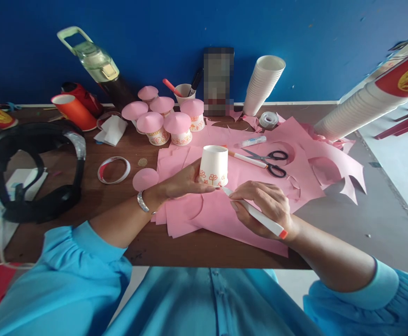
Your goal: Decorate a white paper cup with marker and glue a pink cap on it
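Observation:
My left hand [186,179] is closed round a white paper cup [214,161], held above the pink paper. Orange and red flowers are drawn along the cup's lower edge. In my right hand [263,205] is a white marker pen [262,218] with an orange-red end, its tip at the cup's lower right edge. Pink paper sheets [231,224] lie beneath both hands. Just beyond the cup are black-handled scissors [272,161], another white and orange marker [249,159] and a white tube [252,142]. A pink paper disc [145,179] lies beside my left wrist.
Several cups with pink cone tops [153,122] stand behind, near a pen cup [185,93]. Further off are a stack of white cups [264,84], a bottle [100,65] and a tape roll [268,119]. A black headset-like strap [36,170] and another tape roll [114,170] lie left.

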The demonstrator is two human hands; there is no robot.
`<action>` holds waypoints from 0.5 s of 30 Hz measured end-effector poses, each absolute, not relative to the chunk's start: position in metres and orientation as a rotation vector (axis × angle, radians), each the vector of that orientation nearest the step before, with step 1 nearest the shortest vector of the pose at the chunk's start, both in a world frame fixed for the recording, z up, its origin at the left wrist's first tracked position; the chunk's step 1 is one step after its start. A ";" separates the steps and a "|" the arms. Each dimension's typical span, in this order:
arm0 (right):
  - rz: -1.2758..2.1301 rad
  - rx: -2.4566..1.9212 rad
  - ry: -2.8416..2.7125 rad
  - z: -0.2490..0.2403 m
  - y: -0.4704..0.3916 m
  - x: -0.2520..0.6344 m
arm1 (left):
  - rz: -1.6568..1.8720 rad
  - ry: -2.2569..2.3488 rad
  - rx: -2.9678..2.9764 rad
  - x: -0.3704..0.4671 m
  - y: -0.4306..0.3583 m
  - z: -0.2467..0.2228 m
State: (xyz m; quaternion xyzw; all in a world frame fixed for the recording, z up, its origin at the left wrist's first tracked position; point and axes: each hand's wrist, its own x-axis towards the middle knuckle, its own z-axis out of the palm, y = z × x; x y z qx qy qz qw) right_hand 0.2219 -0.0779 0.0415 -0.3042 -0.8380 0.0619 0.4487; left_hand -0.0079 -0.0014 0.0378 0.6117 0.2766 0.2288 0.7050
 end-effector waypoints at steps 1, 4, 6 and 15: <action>0.145 -0.748 -2.070 0.041 -0.078 0.222 | 0.508 0.613 1.369 -0.008 -0.002 0.039; 0.142 -0.744 -2.074 0.040 -0.077 0.222 | 0.496 0.632 1.356 -0.008 -0.002 0.038; 0.144 -0.742 -2.082 0.040 -0.077 0.222 | 0.497 0.631 1.329 -0.008 -0.002 0.035; 0.147 -0.758 -2.087 0.041 -0.077 0.222 | 0.509 0.588 1.352 -0.008 0.002 0.024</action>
